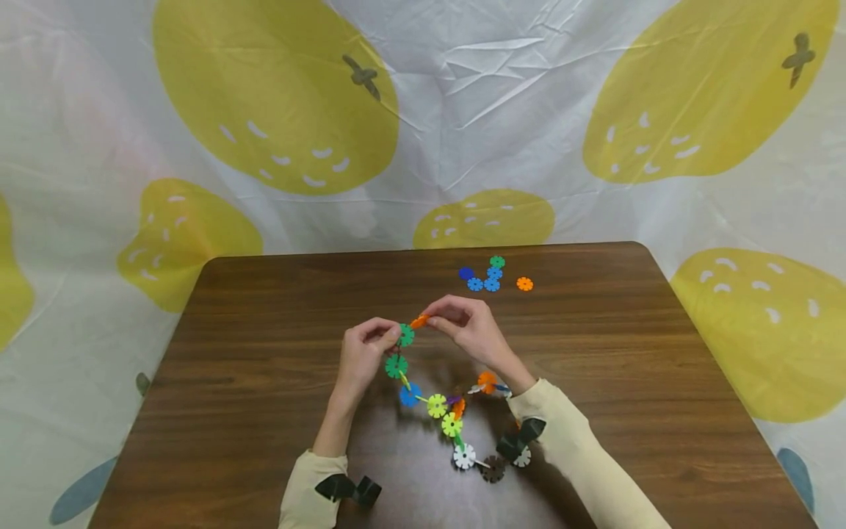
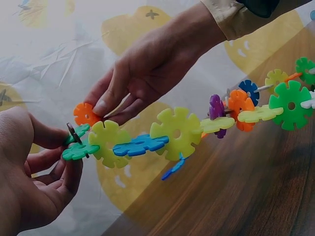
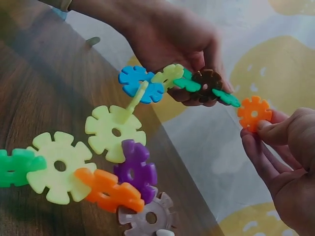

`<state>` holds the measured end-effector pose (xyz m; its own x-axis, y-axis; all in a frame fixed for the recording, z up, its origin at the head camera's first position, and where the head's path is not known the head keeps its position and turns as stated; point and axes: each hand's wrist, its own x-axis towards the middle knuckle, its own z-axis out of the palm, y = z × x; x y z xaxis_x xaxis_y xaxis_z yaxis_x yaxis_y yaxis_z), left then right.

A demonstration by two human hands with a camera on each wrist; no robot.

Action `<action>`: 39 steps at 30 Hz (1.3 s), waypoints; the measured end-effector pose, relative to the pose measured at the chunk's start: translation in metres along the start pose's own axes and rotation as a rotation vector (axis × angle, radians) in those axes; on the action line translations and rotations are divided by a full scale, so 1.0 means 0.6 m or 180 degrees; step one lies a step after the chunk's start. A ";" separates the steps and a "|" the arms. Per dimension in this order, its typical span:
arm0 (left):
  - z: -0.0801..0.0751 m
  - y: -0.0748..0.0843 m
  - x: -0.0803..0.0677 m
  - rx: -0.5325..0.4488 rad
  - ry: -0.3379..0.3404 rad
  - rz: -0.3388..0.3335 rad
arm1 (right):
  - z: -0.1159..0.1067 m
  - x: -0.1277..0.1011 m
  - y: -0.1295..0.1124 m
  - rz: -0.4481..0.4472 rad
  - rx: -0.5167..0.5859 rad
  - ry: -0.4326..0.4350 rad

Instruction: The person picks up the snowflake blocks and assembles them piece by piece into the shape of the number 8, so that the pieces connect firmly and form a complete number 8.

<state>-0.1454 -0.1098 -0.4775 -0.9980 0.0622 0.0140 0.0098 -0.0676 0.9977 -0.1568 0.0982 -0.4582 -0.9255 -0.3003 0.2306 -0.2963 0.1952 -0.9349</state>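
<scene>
A chain of interlocking plastic snowflake discs point(image 1: 437, 405) in many colours hangs and curves between the arms. My left hand point(image 1: 365, 353) pinches its upper end, around a green disc point(image 1: 406, 335) and a brown disc point(image 3: 206, 84) slotted together. Thumb and fingers of my right hand point(image 1: 472, 332) pinch an orange disc point(image 3: 254, 114) by its edge. In the right wrist view this orange disc meets the outer tip of the end green disc point(image 3: 226, 98). Below the left hand follow a yellow disc point(image 2: 109, 144) and a blue disc point(image 2: 141, 145).
Loose discs lie at the table's far side: a dark blue disc point(image 1: 465, 272), several light blue discs point(image 1: 492, 284), a green disc point(image 1: 497, 261) and an orange disc point(image 1: 524, 283). The wooden table point(image 1: 264, 382) ends before a fruit-patterned cloth point(image 1: 436, 147). The chain's lower part passes near the right sleeve point(image 1: 562, 419).
</scene>
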 end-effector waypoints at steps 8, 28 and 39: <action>-0.001 -0.002 0.000 -0.0066 0.0051 -0.0060 | 0.012 -0.005 0.008 -0.0077 0.0023 0.0068; 0.011 0.001 -0.002 0.0128 0.0363 0.0136 | 0.047 -0.018 -0.016 -0.0261 -0.0043 0.0577; 0.008 -0.001 -0.001 0.0221 0.0323 0.0029 | 0.050 -0.024 -0.022 -0.0203 -0.0102 0.0552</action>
<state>-0.1447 -0.1051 -0.4777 -0.9990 -0.0396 0.0197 0.0197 0.0017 0.9998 -0.1328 0.0719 -0.4573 -0.9306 -0.1480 0.3347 -0.3604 0.2114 -0.9085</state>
